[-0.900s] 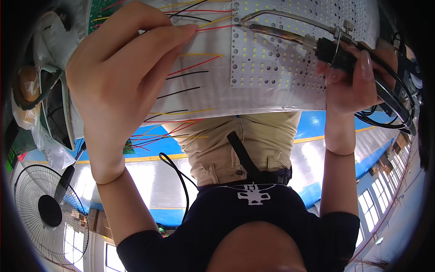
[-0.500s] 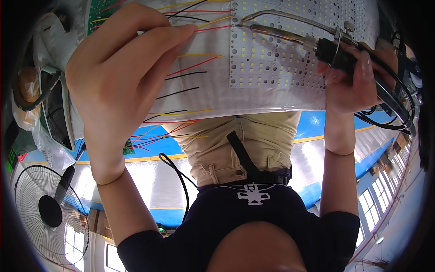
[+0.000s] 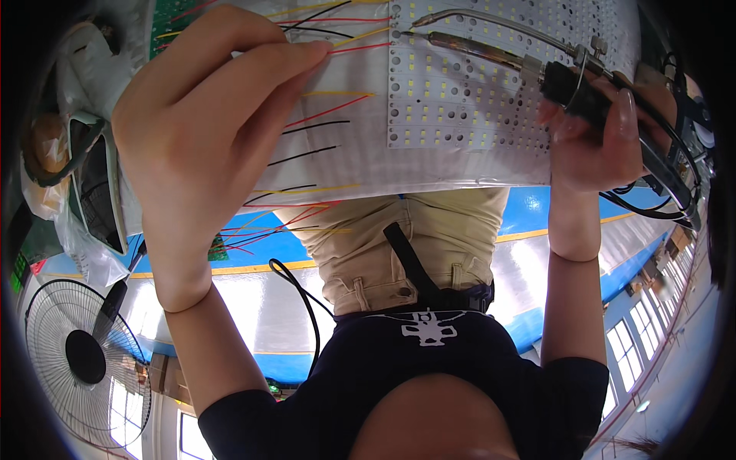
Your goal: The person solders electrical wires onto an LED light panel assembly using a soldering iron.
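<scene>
My left hand [image 3: 203, 115] is closed in a pinch near the ends of a yellow wire [image 3: 364, 36] and a red wire [image 3: 364, 48]. Both run from my fingertips to the left edge of a white LED board [image 3: 460, 115] dotted with small yellowish chips. In my right hand [image 3: 602, 130] is a soldering iron [image 3: 479, 47] with a thin curved metal tube [image 3: 491, 24] fixed alongside it. The iron's tip is over the board's left edge, close to the yellow wire's end; whether it touches is unclear.
More loose red, yellow and black wires [image 3: 330, 110] lie left of the board. A green circuit board [image 3: 163, 34] is partly hidden behind my left hand. Clear plastic bags [image 3: 88, 238] hang at the left, above a fan [image 3: 84, 356]. Black cables [image 3: 652, 203] trail at the right.
The soldering iron's tip has shifted slightly away from me, from beside the red wire's end to near the yellow one's. My right hand moved a little rightward; my left hand barely moved.
</scene>
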Demonstrator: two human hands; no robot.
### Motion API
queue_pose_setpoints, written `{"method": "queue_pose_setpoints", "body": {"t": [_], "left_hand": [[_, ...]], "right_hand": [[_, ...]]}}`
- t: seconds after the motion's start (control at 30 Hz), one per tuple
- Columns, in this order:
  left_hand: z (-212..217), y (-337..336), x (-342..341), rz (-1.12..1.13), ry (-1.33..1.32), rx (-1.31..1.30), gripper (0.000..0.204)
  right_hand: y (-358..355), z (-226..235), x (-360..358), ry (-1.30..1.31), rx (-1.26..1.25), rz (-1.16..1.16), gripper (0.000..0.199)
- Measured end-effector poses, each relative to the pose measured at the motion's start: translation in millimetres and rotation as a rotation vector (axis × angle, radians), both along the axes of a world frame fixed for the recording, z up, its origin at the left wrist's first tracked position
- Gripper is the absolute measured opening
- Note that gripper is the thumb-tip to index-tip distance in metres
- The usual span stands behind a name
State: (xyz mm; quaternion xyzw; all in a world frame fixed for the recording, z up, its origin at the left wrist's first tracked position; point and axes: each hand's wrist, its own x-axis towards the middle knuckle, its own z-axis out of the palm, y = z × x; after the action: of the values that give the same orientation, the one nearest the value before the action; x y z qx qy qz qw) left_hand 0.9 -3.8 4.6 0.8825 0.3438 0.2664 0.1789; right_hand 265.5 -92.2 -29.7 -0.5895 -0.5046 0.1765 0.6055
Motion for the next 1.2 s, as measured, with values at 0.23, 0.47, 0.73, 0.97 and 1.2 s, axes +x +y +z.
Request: {"method": "queue_pose_setpoints", "body": {"t": [0.23,0.47,0.73,0.97,1.2], "left_hand": [[-2,5,-7,-0.041,-0.027,0.000,0.023],[5,6,-2,0.000,-0.043,-0.092,0.016],[5,10,-2,0.030,-0.089,-0.193,0.012],[-1,20,-8,0.022,-0.074,-0.126,0.007],[-8,28,-11,0.020,-0.099,-0.083,0.003]], "right_hand": [[-2,4,21,0.170,0.071,0.538,0.026],[-26,20,21,0.299,0.088,0.352,0.032],[-85,19,68,0.321,0.291,-0.175,0.021],[-107,-5,112,0.353,0.198,-0.629,0.021],[-108,-3,111,0.335,0.190,-0.672,0.019]]}}
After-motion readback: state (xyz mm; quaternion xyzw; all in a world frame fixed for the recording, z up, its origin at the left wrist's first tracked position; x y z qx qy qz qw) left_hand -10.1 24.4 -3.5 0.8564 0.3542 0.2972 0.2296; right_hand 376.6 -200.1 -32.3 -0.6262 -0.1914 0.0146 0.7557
